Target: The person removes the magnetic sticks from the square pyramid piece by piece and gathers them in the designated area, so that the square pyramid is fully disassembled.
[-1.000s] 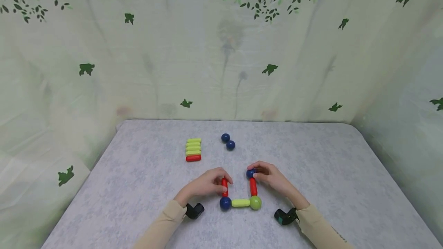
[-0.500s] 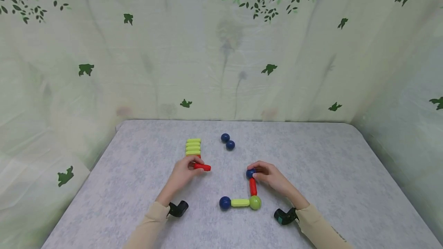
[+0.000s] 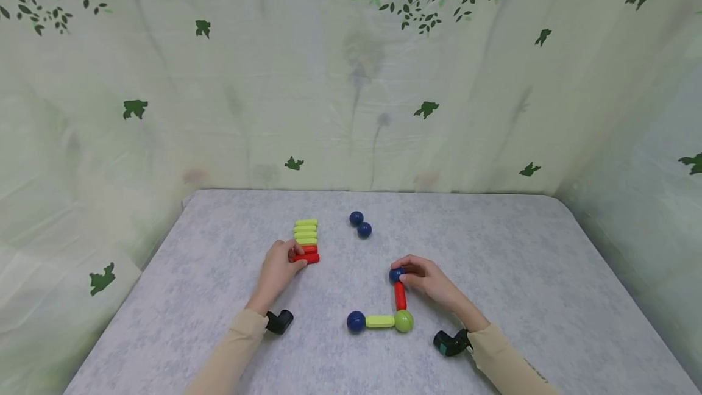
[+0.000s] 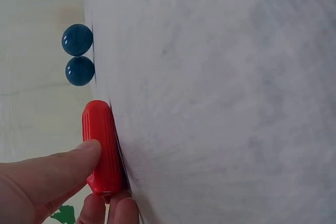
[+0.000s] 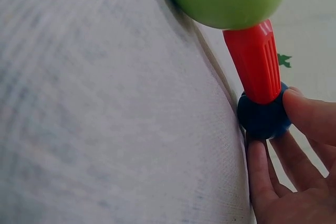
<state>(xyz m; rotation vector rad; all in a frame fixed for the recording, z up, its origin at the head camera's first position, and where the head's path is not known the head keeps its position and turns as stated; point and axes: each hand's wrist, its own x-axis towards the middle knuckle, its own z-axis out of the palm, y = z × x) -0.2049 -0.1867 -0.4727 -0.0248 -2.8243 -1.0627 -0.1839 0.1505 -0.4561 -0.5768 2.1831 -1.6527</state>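
My left hand [image 3: 276,270] pinches a ribbed red rod [image 3: 313,258] at the near end of a row of rods; in the left wrist view the thumb presses along the rod's side. Beside it in the row lie another red rod [image 3: 310,249] and several yellow-green rods [image 3: 306,231]. My right hand [image 3: 430,282] grips a small blue ball [image 5: 262,118] between thumb and fingers. That ball joins a red rod [image 3: 400,296], which runs to a green ball [image 3: 403,321]. From there a yellow-green rod [image 3: 379,321] leads left to a second blue ball [image 3: 356,322].
Two loose blue balls [image 3: 360,224] sit toward the back of the grey table [image 3: 493,249]. A leaf-patterned cloth [image 3: 351,108] hangs behind and at both sides. Each wrist carries a small black camera.
My left hand has carried the red rod from above the left blue ball back to the row of rods, turning it sideways. The right hand has stayed on its blue ball.
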